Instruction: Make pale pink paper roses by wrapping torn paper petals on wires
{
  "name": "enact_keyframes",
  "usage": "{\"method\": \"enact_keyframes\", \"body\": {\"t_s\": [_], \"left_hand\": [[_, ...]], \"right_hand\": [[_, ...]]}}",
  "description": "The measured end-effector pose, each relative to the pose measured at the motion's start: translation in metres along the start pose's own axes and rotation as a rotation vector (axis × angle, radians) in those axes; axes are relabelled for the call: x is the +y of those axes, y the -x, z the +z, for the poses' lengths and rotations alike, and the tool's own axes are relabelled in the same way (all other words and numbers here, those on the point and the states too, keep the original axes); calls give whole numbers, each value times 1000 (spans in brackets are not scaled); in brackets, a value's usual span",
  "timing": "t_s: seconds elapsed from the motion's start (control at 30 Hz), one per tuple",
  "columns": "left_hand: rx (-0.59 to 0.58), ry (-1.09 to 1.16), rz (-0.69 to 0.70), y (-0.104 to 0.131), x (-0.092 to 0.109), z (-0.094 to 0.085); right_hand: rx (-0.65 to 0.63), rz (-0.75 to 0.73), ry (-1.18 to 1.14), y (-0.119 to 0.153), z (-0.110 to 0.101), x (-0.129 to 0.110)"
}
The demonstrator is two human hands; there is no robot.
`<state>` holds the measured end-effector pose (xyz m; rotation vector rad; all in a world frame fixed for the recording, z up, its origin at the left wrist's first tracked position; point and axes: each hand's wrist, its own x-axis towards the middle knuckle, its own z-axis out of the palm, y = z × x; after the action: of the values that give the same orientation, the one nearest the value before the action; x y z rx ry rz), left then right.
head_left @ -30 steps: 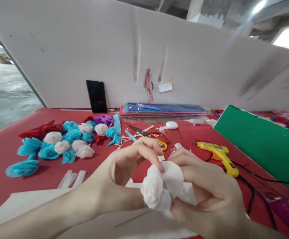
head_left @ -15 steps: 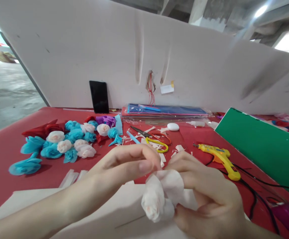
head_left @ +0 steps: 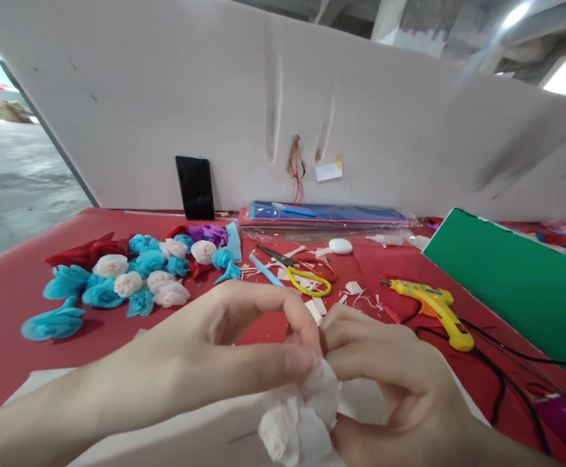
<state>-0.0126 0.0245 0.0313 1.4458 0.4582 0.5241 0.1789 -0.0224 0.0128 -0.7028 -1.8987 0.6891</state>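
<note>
A pale pink-white paper flower [head_left: 293, 425] hangs low in the middle, its rolled centre tilted toward me and a loose petal at its upper side. My left hand [head_left: 258, 337] pinches that upper petal between thumb and fingers. From the right, my right hand [head_left: 390, 376] grips the flower's base, its fingertips partly hidden behind the paper. Beneath both hands lies a large white sheet [head_left: 180, 434] with a short dark line on it.
Blue, white, red and purple paper flowers [head_left: 147, 263] cluster at left. Scissors [head_left: 307, 279] and a light-blue pen [head_left: 266, 269] lie among paper scraps. A yellow glue gun [head_left: 431, 305] with black cord and a green board [head_left: 516, 292] occupy the right. A phone [head_left: 194, 188] leans on the wall.
The flower has shifted down and slightly left. My left thumb and fingers have closed onto its upper petal, where they were just above it before.
</note>
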Motion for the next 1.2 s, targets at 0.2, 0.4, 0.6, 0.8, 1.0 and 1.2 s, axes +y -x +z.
{"method": "enact_keyframes", "body": {"t_s": [0.2, 0.4, 0.6, 0.8, 1.0, 1.2], "left_hand": [[-79, -126, -32, 10, -1, -8], [-103, -121, -47, 11, -1, -11], [-101, -89, -55, 7, 1, -10], [-86, -62, 0, 4, 0, -8], [-94, -72, 43, 9, -4, -10], [-137, -90, 34, 10, 1, -9]], "right_hand": [[-43, 193, -160, 2, -2, 2], [-56, 275, -223, 4, -5, 1], [-67, 275, -242, 6, -5, 2], [-59, 270, -242, 7, -6, 2], [-44, 275, -236, 3, -7, -2], [-77, 229, -180, 2, -8, -2]]}}
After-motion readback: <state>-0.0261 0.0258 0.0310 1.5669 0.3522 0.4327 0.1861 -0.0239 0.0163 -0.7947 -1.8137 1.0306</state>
